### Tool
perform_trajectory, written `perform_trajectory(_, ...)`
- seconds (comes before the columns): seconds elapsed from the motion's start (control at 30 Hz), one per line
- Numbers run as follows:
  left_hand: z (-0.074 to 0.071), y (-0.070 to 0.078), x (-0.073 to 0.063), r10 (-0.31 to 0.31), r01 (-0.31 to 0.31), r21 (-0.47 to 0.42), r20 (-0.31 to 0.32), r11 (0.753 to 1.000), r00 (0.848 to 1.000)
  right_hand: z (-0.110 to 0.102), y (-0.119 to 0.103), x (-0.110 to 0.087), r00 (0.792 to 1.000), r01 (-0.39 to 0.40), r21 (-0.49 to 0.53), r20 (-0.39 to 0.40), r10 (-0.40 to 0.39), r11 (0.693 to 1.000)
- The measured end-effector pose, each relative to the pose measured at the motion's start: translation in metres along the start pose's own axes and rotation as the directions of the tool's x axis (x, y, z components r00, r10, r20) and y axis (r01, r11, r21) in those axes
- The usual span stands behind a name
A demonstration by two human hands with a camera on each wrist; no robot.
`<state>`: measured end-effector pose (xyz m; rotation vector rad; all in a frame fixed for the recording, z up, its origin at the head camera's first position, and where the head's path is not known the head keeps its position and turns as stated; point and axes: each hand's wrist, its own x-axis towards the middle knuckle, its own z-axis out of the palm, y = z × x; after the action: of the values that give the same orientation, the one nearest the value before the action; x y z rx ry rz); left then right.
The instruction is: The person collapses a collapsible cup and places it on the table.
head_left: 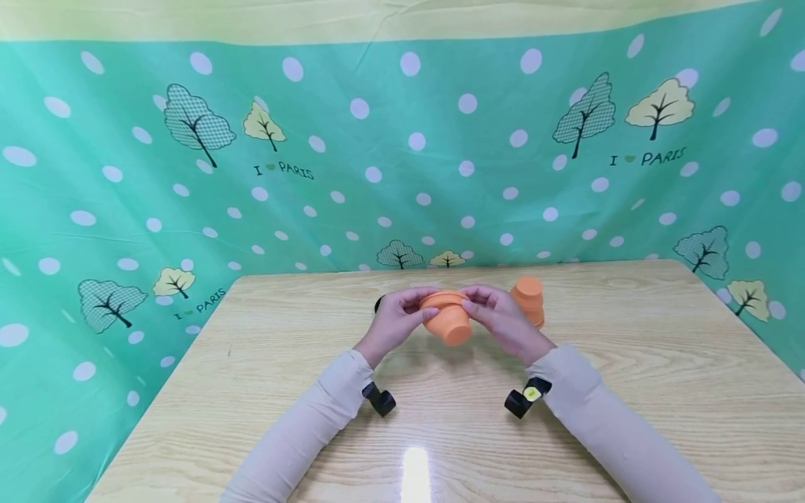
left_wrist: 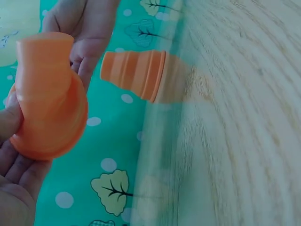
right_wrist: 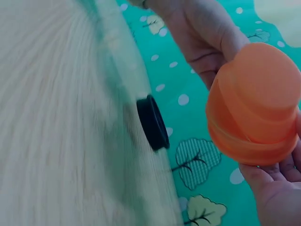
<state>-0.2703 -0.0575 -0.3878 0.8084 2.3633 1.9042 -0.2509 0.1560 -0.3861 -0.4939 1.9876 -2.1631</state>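
An orange collapsible silicone cup [head_left: 454,328] is held above the table between both hands. Its narrow base points toward the head camera, and one side of the stepped wall looks folded in the left wrist view. My left hand [head_left: 395,318] grips the wide rim from the left, thumb on the near side and fingers behind. On the opposite side my right hand [head_left: 505,321] pinches the rim in the same way. A second orange stepped cup [left_wrist: 134,73] stands upside down on the table just behind the right hand, partly hidden by it in the head view.
A round black ring-shaped piece [right_wrist: 153,123] sits on the table behind the left hand, mostly covered in the head view. The wooden table [head_left: 283,335] ends at a green dotted curtain [head_left: 339,154]. Black camera mounts [head_left: 379,399] hang at both wrists.
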Motion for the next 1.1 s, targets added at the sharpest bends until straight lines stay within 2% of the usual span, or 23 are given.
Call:
perform_trajectory(0.07,0.0,0.003,-0.001,0.0,0.0,0.018,0.011,1.0,1.0,0.001,-0.001,-0.001,0.999,0.023,-0.13,-0.02,-0.026,0.991)
perform_trajectory(0.13,0.0,0.001,-0.001,0.023,-0.024,0.05,0.029,0.998,0.999,0.002,-0.002,-0.001,0.998,0.041,-0.249,-0.025,-0.049,0.968)
perform_trajectory(0.23,0.002,-0.001,-0.001,0.039,-0.044,0.096,0.06,0.994,0.997,0.004,-0.002,-0.002,0.998,0.058,-0.362,0.007,-0.06,0.93)
perform_trajectory(0.27,0.003,-0.005,0.0,0.045,-0.051,0.105,0.066,0.993,0.997,0.005,-0.002,-0.002,0.998,0.061,-0.381,0.026,-0.055,0.923)
perform_trajectory(0.43,0.007,-0.002,-0.001,0.019,-0.025,0.103,0.062,0.994,0.998,0.005,-0.004,-0.004,0.995,0.05,-0.403,0.104,-0.009,0.914)
perform_trajectory(0.57,0.006,0.0,-0.002,0.015,-0.019,0.07,0.061,0.997,0.998,0.004,-0.003,-0.004,0.995,0.042,-0.395,0.1,-0.003,0.918)
perform_trajectory(0.73,0.001,0.003,-0.002,0.015,-0.017,0.027,0.096,0.999,0.995,0.002,-0.004,-0.004,0.997,-0.003,-0.311,0.069,0.025,0.95)
perform_trajectory(0.83,-0.002,0.005,-0.002,0.018,-0.018,-0.003,0.123,1.0,0.992,0.0,-0.005,-0.004,0.998,-0.02,-0.168,0.06,0.031,0.986)
perform_trajectory(0.9,-0.004,0.007,-0.002,0.016,-0.011,-0.032,0.136,0.999,0.991,-0.002,-0.006,-0.003,0.997,-0.019,-0.048,0.069,0.022,0.999)
perform_trajectory(1.0,-0.004,0.008,-0.001,0.009,0.002,-0.073,0.145,0.997,0.989,-0.003,-0.006,-0.003,0.996,-0.024,0.114,0.086,0.014,0.993)
perform_trajectory(1.1,-0.003,0.009,-0.001,-0.003,0.015,-0.094,0.125,0.995,0.992,-0.003,-0.006,-0.002,0.994,-0.038,0.184,0.105,0.019,0.982)
